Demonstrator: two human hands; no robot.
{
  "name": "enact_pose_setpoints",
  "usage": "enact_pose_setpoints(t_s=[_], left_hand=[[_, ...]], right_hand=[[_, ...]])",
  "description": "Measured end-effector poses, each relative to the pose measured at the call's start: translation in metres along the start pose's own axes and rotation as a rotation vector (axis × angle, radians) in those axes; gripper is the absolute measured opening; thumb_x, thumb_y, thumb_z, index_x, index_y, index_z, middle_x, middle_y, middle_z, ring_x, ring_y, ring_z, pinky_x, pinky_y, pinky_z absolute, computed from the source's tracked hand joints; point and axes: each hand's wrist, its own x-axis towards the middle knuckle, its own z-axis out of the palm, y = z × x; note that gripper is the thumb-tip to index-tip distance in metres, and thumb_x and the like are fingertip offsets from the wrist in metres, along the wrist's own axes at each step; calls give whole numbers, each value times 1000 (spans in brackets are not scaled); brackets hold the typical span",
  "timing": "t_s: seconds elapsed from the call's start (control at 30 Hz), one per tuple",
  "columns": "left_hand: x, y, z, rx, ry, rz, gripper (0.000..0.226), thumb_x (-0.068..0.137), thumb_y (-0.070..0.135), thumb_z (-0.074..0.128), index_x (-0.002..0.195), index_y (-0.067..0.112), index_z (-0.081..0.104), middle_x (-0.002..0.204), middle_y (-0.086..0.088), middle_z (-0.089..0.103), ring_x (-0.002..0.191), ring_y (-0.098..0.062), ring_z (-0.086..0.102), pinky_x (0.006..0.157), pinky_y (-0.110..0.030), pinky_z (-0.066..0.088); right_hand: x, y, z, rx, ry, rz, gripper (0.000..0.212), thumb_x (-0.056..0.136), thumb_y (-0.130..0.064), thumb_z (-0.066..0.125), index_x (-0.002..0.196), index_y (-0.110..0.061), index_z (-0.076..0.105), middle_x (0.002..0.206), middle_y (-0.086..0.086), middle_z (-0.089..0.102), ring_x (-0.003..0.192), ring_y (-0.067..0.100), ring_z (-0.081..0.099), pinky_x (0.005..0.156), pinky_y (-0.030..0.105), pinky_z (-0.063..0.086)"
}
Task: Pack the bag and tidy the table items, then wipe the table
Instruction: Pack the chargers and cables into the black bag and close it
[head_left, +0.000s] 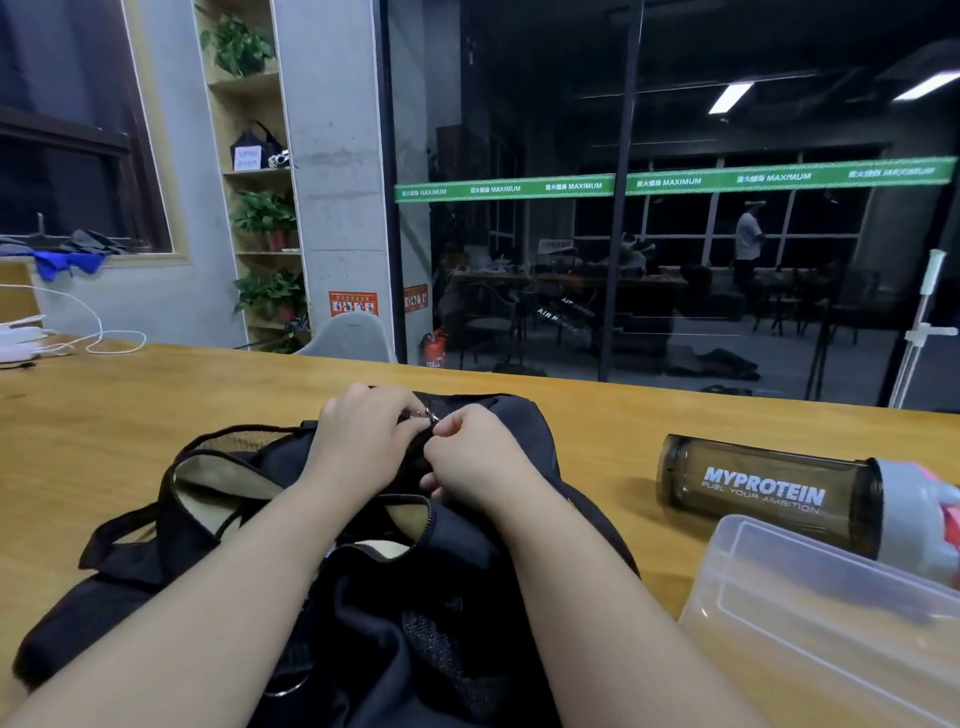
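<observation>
The wooden surface (130, 431) fills mid-frame. At lower centre a slumped black bag (363, 561) gapes, tan lining showing. Left hand (363, 436) grips its fabric; right hand (467, 447) apparently pinches the metal zipper pull (431, 415).

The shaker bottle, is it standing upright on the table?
No, the shaker bottle lies on its side on the table, right of the bag.

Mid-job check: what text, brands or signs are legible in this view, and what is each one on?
"MYPROTEIN" and "FUEL YOUR AMBITION": on the dark shaker bottle lying on the table.
"MAXIMUM", repeated: on the green strip across the glass wall; the characters beside it are too blurred.
"AIR POWER": faint on the glass.
Orange wall notices: too small to read.
Shelf card: unreadable.
</observation>
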Motion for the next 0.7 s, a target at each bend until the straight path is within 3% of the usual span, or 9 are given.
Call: enact_pose_setpoints(t_s=[0.1, 0.2, 0.3, 0.37, 0.47, 0.57, 0.7], left_hand=[[-3, -3, -2, -164, 133, 11, 13, 88, 26, 57, 78, 20, 64, 85, 8, 65, 87, -22, 51, 71, -35, 39], [-7, -5, -1, -150, 181, 79, 17, 89, 26, 54, 77, 19, 62, 81, 7, 62, 80, -24, 50, 68, -35, 37], [-11, -4, -6, -94, 251, 168, 22, 86, 30, 47, 74, 17, 61, 75, 5, 60, 72, -26, 48, 63, -33, 35], [-13, -2, -10, -118, 275, 240, 23, 85, 28, 47, 74, 15, 61, 72, 5, 58, 69, -22, 44, 62, -31, 34], [-16, -1, -14, -235, 245, 282, 12, 84, 17, 55, 76, 13, 64, 73, 7, 60, 71, -14, 42, 65, -19, 29], [-18, 1, -15, -340, 195, 244, 10, 84, 15, 56, 83, 16, 66, 77, 18, 58, 77, -8, 45, 72, -6, 32], [-23, 5, -17, -429, 129, 154, 13, 83, 9, 64, 80, 22, 61, 73, 21, 55, 77, -6, 50, 67, -9, 37]], right_hand=[[1, 1, 4, -21, 124, -66, 8, 86, -11, 46, 94, -14, 46, 90, 6, 55, 68, 15, 48, 47, 20, 29], [0, 0, 1, 45, 178, -66, 16, 87, -13, 48, 101, -21, 43, 117, 4, 48, 86, 23, 58, 56, 23, 39], [1, 2, -1, 36, 222, -81, 22, 87, -12, 46, 106, -23, 44, 122, 2, 45, 98, 28, 58, 75, 33, 50], [4, 4, -2, 11, 230, -86, 35, 89, -11, 43, 123, -21, 44, 125, 2, 48, 108, 26, 54, 82, 34, 48], [4, 5, -3, -19, 150, -115, 58, 91, -6, 35, 144, -29, 29, 127, 2, 48, 125, 27, 43, 100, 42, 41], [3, 6, 0, -132, 69, -177, 64, 86, -1, 30, 141, -34, 37, 137, 1, 49, 131, 25, 35, 108, 43, 34], [7, 8, 5, -234, 60, -248, 64, 74, -3, 29, 124, -31, 56, 121, -5, 57, 113, 27, 46, 99, 40, 39]])
